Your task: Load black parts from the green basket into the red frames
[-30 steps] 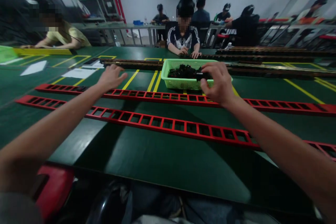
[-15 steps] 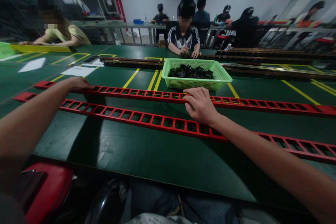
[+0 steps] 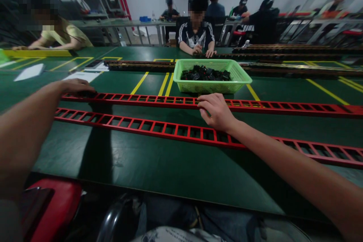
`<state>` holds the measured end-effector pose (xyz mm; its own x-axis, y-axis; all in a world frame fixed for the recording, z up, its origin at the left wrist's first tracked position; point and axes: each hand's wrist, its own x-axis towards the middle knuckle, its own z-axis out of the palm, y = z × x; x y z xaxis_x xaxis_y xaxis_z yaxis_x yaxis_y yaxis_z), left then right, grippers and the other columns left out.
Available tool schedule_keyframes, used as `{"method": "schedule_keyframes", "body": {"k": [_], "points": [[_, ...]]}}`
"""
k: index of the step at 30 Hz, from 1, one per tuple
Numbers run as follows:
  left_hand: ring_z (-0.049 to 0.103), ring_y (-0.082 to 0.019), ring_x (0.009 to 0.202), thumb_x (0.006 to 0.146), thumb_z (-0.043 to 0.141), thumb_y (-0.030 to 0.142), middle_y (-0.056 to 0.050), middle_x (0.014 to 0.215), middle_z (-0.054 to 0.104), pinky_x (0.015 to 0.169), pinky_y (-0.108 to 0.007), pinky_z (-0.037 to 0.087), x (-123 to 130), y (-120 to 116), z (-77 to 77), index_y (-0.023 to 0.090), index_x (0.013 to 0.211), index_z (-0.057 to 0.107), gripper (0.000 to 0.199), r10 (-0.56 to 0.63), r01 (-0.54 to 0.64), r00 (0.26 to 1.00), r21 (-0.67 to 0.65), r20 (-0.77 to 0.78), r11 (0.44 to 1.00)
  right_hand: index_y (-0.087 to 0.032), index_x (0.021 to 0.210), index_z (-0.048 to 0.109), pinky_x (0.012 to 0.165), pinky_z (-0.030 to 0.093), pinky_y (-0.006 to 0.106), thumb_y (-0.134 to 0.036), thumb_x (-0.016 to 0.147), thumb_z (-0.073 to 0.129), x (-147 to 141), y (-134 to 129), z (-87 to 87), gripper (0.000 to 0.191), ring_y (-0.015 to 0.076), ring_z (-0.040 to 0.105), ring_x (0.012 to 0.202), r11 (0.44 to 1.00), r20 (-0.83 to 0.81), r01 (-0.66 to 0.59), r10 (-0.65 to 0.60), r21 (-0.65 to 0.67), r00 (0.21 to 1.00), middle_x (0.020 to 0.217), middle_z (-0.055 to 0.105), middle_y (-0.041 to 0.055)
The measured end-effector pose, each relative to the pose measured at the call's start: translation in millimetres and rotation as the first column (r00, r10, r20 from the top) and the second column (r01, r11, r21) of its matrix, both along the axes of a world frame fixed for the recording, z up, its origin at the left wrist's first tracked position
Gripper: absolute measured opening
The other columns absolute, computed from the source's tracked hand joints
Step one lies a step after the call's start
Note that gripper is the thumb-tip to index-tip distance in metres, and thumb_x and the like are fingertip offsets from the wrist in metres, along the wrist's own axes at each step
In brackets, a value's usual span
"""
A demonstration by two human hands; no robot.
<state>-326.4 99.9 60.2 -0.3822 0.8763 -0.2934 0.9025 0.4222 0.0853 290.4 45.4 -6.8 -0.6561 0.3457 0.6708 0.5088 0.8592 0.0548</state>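
Two long red ladder-shaped frames lie roughly side by side across the table, the far frame (image 3: 159,100) and the near frame (image 3: 164,129). My left hand (image 3: 78,86) is closed over the far frame toward its left end. Under those fingertips is a dark patch that I cannot make out. Farther right, my right hand (image 3: 217,111) has its fingers curled over the same frame, just in front of a green basket (image 3: 212,86) of small black parts (image 3: 205,73). My right forearm crosses above the near frame, and my left arm hides the frames' left ends.
Long dark strips (image 3: 141,65) lie behind the basket. Yellow lines mark the green table (image 3: 170,166), and paper sheets (image 3: 30,72) rest at the left. Across the table a person (image 3: 197,34) works; another sits at far left. A red stool (image 3: 59,204) stands below the near edge.
My left hand has shifted a little left along the far frame, and its arm now covers the frames' left ends. My right hand stays nearly in place. The view has tilted slightly.
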Motion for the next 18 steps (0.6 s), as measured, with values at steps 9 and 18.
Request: {"method": "schedule_keyframes", "body": {"k": [9,18], "points": [[0.056,-0.015,0.086,0.077,0.07,0.084,-0.003,0.088,0.065,0.083,-0.044,0.059,111,23,71.2,0.008,0.105,0.063,0.081,-0.361,0.217,0.913,0.523,0.191,0.824,-0.02,0.094,0.069,0.095,0.042,0.047,-0.016,0.097,0.052,-3,2,-1.9,0.018,0.0258,0.068,0.102,0.997,0.042,-0.004,0.008,-0.079,0.999,0.111,0.077,0.0112],[0.062,-0.013,0.105,0.1,0.063,0.041,-0.018,0.144,0.061,0.083,-0.033,0.057,349,48,103.0,0.008,0.138,0.055,0.051,-0.69,0.444,0.662,0.589,0.294,0.676,-0.026,0.103,0.07,0.099,0.048,0.048,-0.022,0.101,0.05,8,-46,64.8,0.021,0.0218,0.069,0.091,0.999,-0.062,-0.018,0.016,-0.033,0.998,0.099,0.076,0.0044]]}}
